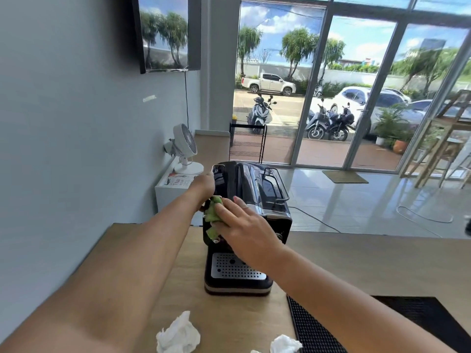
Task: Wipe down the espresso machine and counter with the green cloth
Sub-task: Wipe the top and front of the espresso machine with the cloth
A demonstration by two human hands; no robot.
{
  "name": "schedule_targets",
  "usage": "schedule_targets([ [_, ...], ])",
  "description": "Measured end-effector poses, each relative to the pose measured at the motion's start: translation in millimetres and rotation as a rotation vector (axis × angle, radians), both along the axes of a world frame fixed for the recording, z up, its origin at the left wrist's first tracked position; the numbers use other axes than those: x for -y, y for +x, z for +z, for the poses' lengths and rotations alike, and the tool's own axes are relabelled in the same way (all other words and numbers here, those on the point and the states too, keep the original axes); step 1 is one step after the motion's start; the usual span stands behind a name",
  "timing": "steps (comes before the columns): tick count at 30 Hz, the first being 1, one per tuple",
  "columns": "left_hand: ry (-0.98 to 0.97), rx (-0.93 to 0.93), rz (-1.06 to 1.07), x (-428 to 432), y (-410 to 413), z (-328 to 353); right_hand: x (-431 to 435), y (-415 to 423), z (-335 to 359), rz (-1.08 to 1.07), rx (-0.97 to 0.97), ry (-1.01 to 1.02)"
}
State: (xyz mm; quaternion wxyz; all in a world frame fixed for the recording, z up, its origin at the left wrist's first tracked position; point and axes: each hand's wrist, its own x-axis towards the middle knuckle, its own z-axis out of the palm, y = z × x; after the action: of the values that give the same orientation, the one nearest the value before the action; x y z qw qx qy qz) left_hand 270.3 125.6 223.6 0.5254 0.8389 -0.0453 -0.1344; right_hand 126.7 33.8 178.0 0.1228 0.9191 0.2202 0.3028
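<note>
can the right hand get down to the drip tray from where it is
Probably yes. The right hand presses the green cloth on the front of the espresso machine, and the drip tray just below it stands bare.

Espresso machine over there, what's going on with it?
A person is wiping it. Their right hand presses a bunched green cloth against the upper left front of the black espresso machine, fingers laid fairly flat. The left hand is at the machine's left side, seemingly steadying it; its fingers are hidden. The machine stands on a wooden counter, with crumpled white tissues lying nearer the person and a black mat to the right.
</note>
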Motion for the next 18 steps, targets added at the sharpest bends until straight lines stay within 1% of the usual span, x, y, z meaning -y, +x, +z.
schedule_targets([
  [4, -0.037, -0.032, -0.012, 2, 13, -10, 33, -20, 5, -0.028, 0.014, 0.169],
  [7, -0.036, -0.028, -0.001, 0, 7, -7, 63, -36, -2, -0.117, 0.02, 0.332],
  [8, -0.036, -0.02, -0.005, 0, 2, -4, 71, -42, -6, -0.12, 0.038, 0.351],
  [12, -0.036, -0.004, 0.006, -1, -4, 0, 87, -59, -12, -0.097, 0.091, 0.288],
  [13, -0.039, -0.008, 0.014, -2, -5, 1, 89, -63, -10, -0.128, 0.076, 0.281],
  [15, -0.033, -0.01, 0.014, -1, -4, 0, 90, -70, 1, -0.267, -0.016, 0.29],
  [18, -0.015, 0.006, -0.006, -1, -2, -1, 98, -74, 32, -0.532, -0.259, 0.377],
])
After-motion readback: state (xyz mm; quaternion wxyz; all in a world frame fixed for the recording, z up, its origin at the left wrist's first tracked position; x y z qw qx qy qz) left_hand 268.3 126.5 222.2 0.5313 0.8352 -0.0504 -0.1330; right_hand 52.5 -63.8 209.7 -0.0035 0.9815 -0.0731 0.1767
